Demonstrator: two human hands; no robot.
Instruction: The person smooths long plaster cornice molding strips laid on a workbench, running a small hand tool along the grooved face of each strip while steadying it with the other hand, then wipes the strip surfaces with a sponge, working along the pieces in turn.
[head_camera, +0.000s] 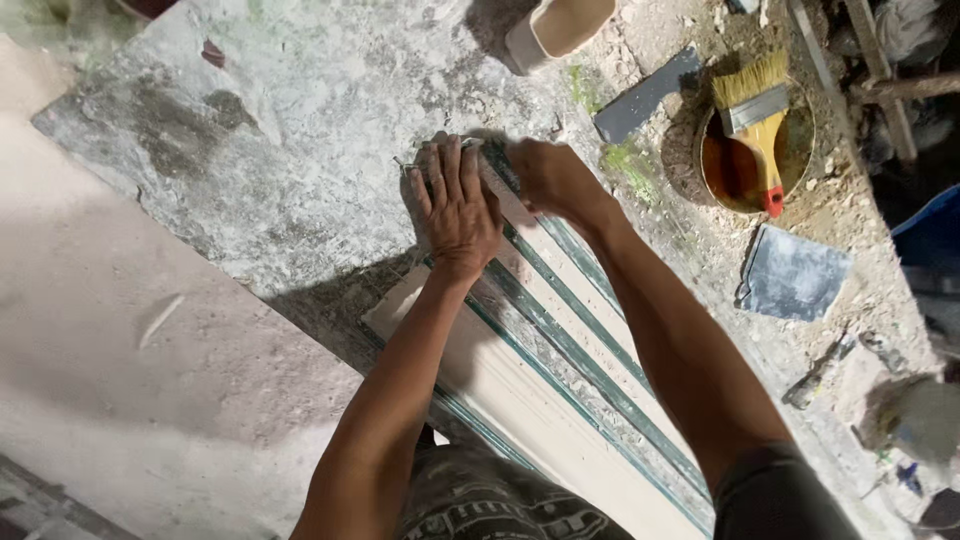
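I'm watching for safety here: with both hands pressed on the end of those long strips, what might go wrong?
The left hand lies flat and the right hand curls over the end of the stacked strips, whose thin green edges might cut skin. The strips run long and seem to overhang the stone slab, so they might tip or slide. The brush rests across an open tin close by; a bump might spill it.

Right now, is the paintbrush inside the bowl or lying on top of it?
On top: the paintbrush lies across the rim of the round bowl, bristles sticking out past it.
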